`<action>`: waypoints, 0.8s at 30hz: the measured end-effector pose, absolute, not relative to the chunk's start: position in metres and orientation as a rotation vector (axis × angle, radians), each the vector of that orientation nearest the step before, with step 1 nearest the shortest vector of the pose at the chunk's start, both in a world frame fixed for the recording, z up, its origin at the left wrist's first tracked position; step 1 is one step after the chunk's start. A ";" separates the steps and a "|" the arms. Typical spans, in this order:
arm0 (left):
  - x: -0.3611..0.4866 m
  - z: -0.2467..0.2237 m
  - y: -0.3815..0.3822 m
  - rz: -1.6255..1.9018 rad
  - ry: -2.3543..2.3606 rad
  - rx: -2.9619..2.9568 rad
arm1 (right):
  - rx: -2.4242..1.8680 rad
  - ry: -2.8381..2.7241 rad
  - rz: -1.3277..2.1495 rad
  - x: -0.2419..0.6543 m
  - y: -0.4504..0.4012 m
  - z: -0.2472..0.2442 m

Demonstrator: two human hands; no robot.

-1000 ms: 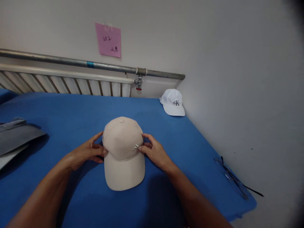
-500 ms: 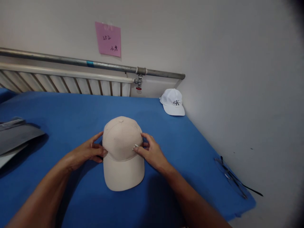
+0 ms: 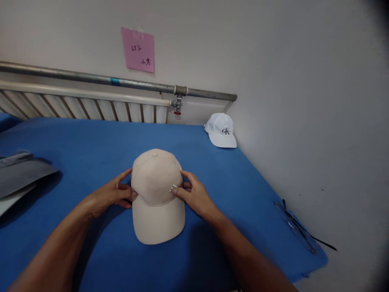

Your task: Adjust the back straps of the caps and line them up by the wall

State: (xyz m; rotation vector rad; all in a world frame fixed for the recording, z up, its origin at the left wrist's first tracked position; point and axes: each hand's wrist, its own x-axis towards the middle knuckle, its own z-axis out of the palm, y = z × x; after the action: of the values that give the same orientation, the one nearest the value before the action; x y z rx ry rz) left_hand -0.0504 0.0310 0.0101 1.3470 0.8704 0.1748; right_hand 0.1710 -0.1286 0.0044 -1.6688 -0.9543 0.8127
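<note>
A beige baseball cap (image 3: 156,178) rests on the blue-covered surface (image 3: 100,146), its brim pointing toward me. My left hand (image 3: 114,192) grips the cap's left side, with the thumb near the seam where crown and brim meet. On the opposite side, my right hand (image 3: 193,192) holds the crown, its thumb beside a small metallic ornament (image 3: 173,188) on the front. Some fingertips of both hands are hidden behind the cap.
A white cap (image 3: 221,129) with dark letters sits in the far right corner by the wall. Eyeglasses (image 3: 296,225) lie along the right edge. Grey, flat items (image 3: 24,172) are at the left. Behind run a radiator (image 3: 103,108) and a metal pipe (image 3: 142,85); a pink note (image 3: 139,50) hangs above.
</note>
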 end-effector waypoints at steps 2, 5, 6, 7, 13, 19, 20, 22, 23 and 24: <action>-0.051 0.010 0.032 0.173 0.867 1.338 | -1.669 -0.949 0.828 0.172 -0.129 0.005; -0.052 0.008 0.033 0.171 0.874 1.338 | -1.673 -0.929 0.867 0.172 -0.129 0.007; -0.052 0.008 0.033 0.169 0.876 1.340 | -1.671 -0.921 0.881 0.173 -0.130 0.008; -0.052 0.008 0.034 0.165 0.876 1.341 | -1.666 -0.914 0.894 0.173 -0.130 0.009; -0.049 0.009 0.032 0.162 0.869 1.343 | -1.684 -0.893 0.876 0.173 -0.128 0.010; -0.049 0.010 0.032 0.158 0.871 1.351 | -1.716 -0.939 0.800 0.172 -0.127 0.008; -0.049 0.010 0.032 0.157 0.868 1.354 | -1.716 -0.939 0.798 0.172 -0.127 0.008; -0.049 0.010 0.032 0.159 0.870 1.359 | -1.722 -0.937 0.796 0.172 -0.127 0.009; -0.049 0.010 0.032 0.161 0.871 1.363 | -1.728 -0.937 0.795 0.172 -0.127 0.009; -0.049 0.010 0.031 0.164 0.869 1.369 | -1.733 -0.936 0.795 0.172 -0.127 0.010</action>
State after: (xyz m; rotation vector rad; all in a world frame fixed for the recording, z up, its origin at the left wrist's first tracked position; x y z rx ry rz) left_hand -0.0487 0.0313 0.0104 1.3687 0.8693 0.1639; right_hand 0.1724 -0.1268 0.0097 -1.7326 -0.9363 0.7952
